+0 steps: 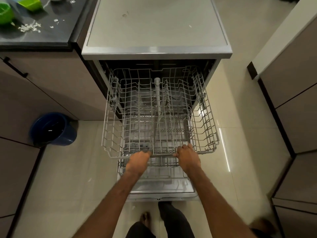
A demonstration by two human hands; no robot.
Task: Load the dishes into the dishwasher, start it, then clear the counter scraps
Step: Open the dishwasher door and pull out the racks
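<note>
Evidently, the empty upper rack [106, 127], drawn fully out, was grasped at its front rail by left grip [139, 160] and right grip [187, 157]. 2 green dishes [30, 3] lay on the worktop [42, 37]. Uneven force could derail the rack.

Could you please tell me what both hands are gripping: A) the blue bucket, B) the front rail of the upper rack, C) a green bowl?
B: the left hand and the right hand both curl over the front rail of the pulled-out upper rack.
</note>
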